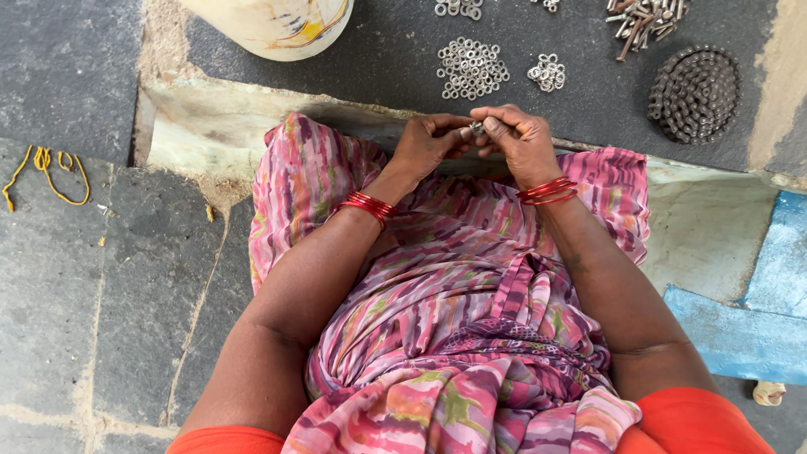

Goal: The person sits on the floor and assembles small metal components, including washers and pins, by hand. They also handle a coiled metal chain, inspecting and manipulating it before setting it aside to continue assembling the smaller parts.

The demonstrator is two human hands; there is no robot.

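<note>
Pinched together between the left hand [427,143] and right hand [517,139], the small silvery metal fastener [477,129] could be dropped into the pink patterned cloth [471,277] if fingertip grip slackens.

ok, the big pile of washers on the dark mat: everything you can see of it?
The pile of washers is a loose heap of small silver metal rings, shiny, mostly lying flat and overlapping in a roughly round patch. It sits on the dark mat, just beyond the two hands, which do not touch it. A smaller pile lies apart to its right.
</note>
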